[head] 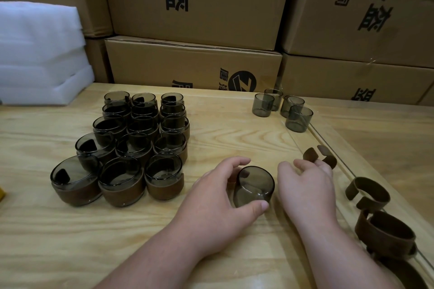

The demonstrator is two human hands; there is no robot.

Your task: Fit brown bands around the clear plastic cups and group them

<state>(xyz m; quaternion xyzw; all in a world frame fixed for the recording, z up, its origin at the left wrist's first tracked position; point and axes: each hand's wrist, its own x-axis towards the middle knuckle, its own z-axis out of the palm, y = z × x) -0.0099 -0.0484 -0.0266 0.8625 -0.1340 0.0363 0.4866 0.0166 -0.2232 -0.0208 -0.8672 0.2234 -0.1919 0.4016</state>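
left hand (223, 197) cups a smoky clear cup (254, 186) lying tilted on the wooden table (211, 124), thumb on the near rim, fingers curled over the far side, so it is closed around the cup. right hand (307, 185) sits just right of that cup, fingertips pinching a brown band (320, 155) at its far side; the band is an open c-shape, ends apart. cup looks light, rigid and slick, likely to roll or slip, so the wall grip with thumb opposite fingers seems right. band looks thin and springy, probably leather-like; best held near the open ends and spread to slide on from the base. banded cups (131, 148) are grouped in rows to the left of the left hand. four bare cups (281, 108) stand beyond the right hand, well apart. spare bands (375, 213) lie right of the right wrist. judging by the counts, most of the job is done.
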